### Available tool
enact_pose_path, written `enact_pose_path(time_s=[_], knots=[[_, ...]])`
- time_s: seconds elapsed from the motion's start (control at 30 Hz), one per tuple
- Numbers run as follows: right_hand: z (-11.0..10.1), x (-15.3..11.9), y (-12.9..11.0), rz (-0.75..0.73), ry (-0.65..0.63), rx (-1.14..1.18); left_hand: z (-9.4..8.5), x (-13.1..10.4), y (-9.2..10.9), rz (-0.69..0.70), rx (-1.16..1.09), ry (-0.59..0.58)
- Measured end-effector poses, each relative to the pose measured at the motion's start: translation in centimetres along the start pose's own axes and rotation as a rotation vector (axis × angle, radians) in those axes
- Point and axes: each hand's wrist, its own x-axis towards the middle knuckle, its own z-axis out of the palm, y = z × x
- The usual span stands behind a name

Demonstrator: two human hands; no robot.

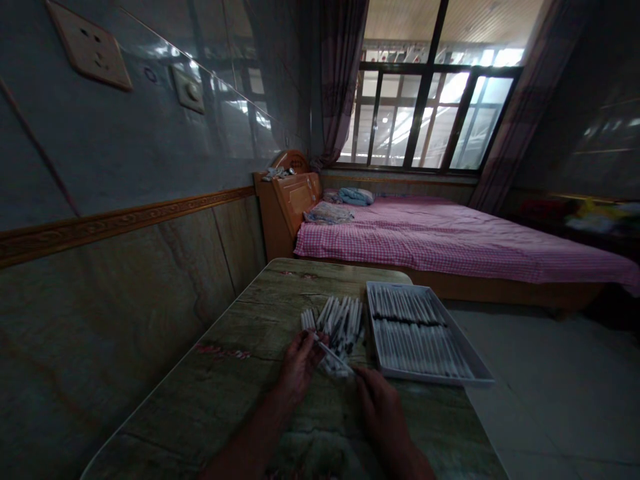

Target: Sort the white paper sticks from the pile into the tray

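Observation:
A slim white pen-like stick (333, 355) slants between my two hands over the table. My left hand (301, 360) pinches its upper left end, and the fingers of my right hand (375, 393) close on its lower right end. Just beyond my hands lies a loose pile of similar white sticks (343, 319), some with dark parts. A few small clear pieces, blurred, rest beneath the held stick. Right of the pile, a shallow white tray (481, 380) holds two rows of the sticks laid side by side, with a dark band between the rows.
The stone-patterned table (220, 387) runs along a tiled wall (165, 267) on the left. The tray reaches the table's right edge. Behind stands a bed (425, 233) with a pink checked cover, below a window (415, 113) with curtains. Tiled floor (545, 360) shows at the right.

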Motion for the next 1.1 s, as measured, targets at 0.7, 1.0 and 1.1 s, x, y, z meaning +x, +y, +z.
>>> enact_pose_path(time_s=[0.7, 1.0, 1.1], knots=[[-1.2, 0.4, -0.6, 0.056, 0.164, 0.036, 0.0, 0.0, 0.2, 0.415, 0.651, 0.018], [-1.1, 0.3, 0.0, 0.009, 0.143, -0.012, -0.4, -0.2, 0.3, 0.678, 0.914, -0.043], [-1.2, 0.3, 0.0, 0.015, 0.150, -0.005, -0.4, -0.2, 0.5, 0.728, 0.971, -0.073]])
